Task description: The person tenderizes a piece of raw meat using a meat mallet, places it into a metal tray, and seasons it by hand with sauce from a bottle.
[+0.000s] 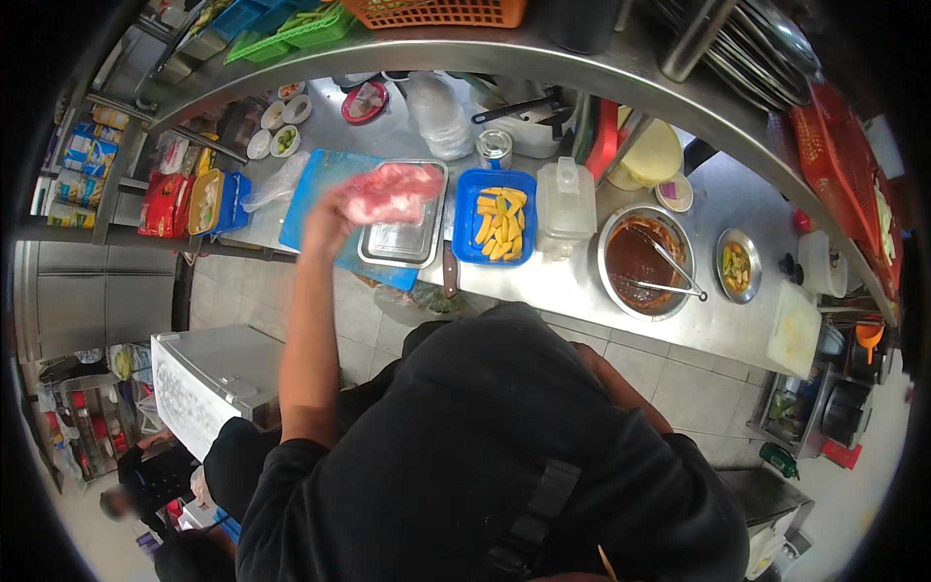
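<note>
My left hand (325,229), slightly blurred, grips a slab of raw, pink marbled meat (396,196) by its left end. The meat hangs over a rectangular metal tray (400,244), whose upper part it hides. Under the tray lies a blue cutting board (309,189). A knife's brown handle (450,273) sticks out at the counter edge, right of the tray. Beside it, a blue plastic container (494,254) holds yellow cut wedges (502,222). My right forearm (633,389) bends in behind my body, and the hand itself is out of view.
On the steel counter (553,280) stand a lidded clear container (566,207) and a steel bowl of brown sauce (640,262) with tongs (669,269). A metal shelf (465,54) overhangs the back. A chest freezer (218,371) and a person (149,473) are behind, lower left.
</note>
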`<action>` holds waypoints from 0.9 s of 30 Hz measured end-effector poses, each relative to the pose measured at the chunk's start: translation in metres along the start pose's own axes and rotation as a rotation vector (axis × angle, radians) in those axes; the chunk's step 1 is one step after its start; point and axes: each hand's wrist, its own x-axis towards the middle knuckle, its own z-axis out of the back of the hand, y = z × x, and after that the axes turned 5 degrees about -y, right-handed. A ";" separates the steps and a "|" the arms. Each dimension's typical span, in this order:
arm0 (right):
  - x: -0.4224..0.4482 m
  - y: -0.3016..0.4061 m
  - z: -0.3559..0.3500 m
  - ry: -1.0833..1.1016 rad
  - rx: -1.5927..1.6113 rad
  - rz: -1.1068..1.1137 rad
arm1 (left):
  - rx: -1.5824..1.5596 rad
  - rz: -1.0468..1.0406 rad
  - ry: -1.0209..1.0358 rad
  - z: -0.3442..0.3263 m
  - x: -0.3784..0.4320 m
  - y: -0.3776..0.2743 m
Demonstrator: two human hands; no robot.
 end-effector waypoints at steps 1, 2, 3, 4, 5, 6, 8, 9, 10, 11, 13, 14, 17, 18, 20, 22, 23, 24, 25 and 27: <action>0.001 0.006 -0.005 -0.011 -0.011 0.009 | 0.140 0.038 -0.049 0.048 0.014 0.040; -0.003 0.007 -0.011 -0.052 -0.007 -0.009 | 0.402 0.092 -0.162 0.054 0.020 0.069; -0.002 0.011 -0.013 -0.096 -0.004 -0.024 | 0.666 0.136 -0.271 0.057 0.020 0.092; -0.004 0.032 -0.008 -0.087 0.007 0.008 | 0.778 -0.025 -0.286 0.070 0.025 0.105; -0.017 0.065 0.000 -0.073 0.017 0.037 | 0.884 -0.184 -0.304 0.084 0.028 0.118; -0.025 0.091 0.007 -0.066 0.020 0.057 | 0.976 -0.343 -0.313 0.089 0.032 0.130; -0.031 0.111 0.007 -0.074 0.107 0.005 | 1.138 -0.570 -0.277 0.056 0.042 0.123; -0.029 0.133 0.009 -0.086 0.152 -0.008 | 1.212 -0.702 -0.266 0.045 0.049 0.115; -0.026 0.156 0.011 -0.102 0.060 0.000 | 1.226 -0.702 -0.244 0.047 0.056 0.115; -0.029 0.208 0.026 -0.126 -0.039 0.005 | 1.229 -0.711 -0.223 0.051 0.063 0.117; -0.046 0.309 0.060 -0.190 -0.115 0.009 | 1.252 -0.693 -0.179 0.046 0.073 0.118; -0.055 0.357 0.075 -0.217 -0.087 0.029 | 1.291 -0.663 -0.169 0.046 0.074 0.112; -0.087 0.473 0.124 -0.630 -0.049 0.169 | 1.258 -0.646 -0.161 0.062 0.104 0.122; -0.095 0.496 0.135 -0.844 -0.064 0.295 | 1.237 -0.617 -0.135 0.061 0.111 0.117; -0.098 0.530 0.162 -1.232 0.369 0.606 | 1.206 -0.557 -0.082 0.057 0.116 0.105; -0.102 0.564 0.202 -1.411 0.423 0.807 | 1.177 -0.595 -0.136 0.077 0.130 0.107; -0.101 0.571 0.225 -1.554 0.356 0.805 | 1.159 -0.614 -0.151 0.081 0.136 0.109; -0.098 0.576 0.246 -1.695 0.288 0.799 | 1.110 -0.594 -0.158 0.083 0.136 0.105; -0.095 0.583 0.260 -1.763 0.269 0.770 | 1.062 -0.574 -0.174 0.086 0.134 0.096; -0.086 0.601 0.281 -1.873 0.240 0.724 | 1.087 -0.579 -0.226 0.099 0.137 0.089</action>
